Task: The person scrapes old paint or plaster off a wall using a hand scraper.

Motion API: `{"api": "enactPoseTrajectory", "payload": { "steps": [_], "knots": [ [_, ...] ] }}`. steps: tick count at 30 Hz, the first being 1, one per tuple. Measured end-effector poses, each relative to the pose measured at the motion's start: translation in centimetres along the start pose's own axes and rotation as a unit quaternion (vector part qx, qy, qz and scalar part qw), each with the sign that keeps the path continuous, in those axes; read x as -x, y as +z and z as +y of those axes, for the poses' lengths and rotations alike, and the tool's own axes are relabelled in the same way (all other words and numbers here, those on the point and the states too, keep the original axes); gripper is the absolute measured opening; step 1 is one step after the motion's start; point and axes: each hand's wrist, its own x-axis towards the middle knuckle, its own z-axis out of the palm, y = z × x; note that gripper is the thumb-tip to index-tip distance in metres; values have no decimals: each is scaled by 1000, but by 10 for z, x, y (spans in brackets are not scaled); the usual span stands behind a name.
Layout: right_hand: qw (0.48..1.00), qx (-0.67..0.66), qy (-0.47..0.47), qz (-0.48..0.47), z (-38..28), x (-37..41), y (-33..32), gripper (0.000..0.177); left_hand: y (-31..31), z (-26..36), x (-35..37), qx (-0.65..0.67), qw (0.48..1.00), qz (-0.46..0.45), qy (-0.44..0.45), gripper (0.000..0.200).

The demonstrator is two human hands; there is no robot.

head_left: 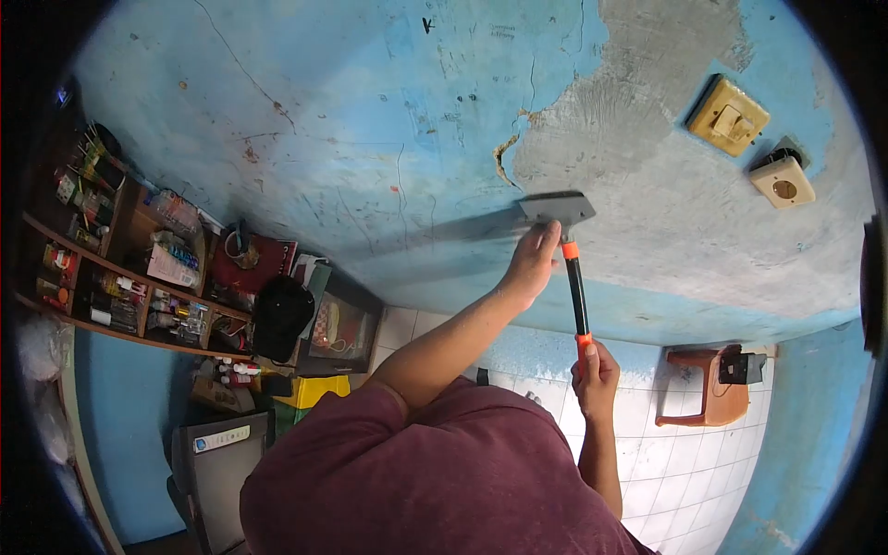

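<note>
A long-handled wall scraper (577,291) has a wide grey blade, a black shaft and orange bands. Its blade lies against the wall (638,120), beside a crack where blue paint meets bare grey plaster. My left hand (534,265) is up at the scraper's head, fingers against the back of the blade and the neck. Lower down, my right hand (595,377) is wrapped around the orange grip at the handle's end. Part of the left fingers' grip is hidden behind the hand.
A light switch (728,116) and a socket (783,180) are on the wall at right. A brown plastic stool (708,388) with a black box stands on the white tiles. At left are crowded wooden shelves (139,328), a dark cap (283,319) and a monitor (222,476).
</note>
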Motion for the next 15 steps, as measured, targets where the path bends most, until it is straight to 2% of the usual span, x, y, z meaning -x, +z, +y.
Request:
{"api": "enactPoseTrajectory", "payload": {
  "steps": [5,8,13,15],
  "knots": [
    [1000,11,-4,4,-1,1,-8,39,-8,-15,-4,-47,999,-11,-11,42],
    [1000,20,0,2,1,-1,-6,40,-6,-14,-4,1,1000,-12,2,42],
    [1000,-7,8,9,7,3,-8,39,-8,-23,-7,-17,999,-40,-3,42],
    [1000,1,-4,9,-2,-2,-5,39,1,-16,-4,3,1000,-7,-18,43]
  ]
}}
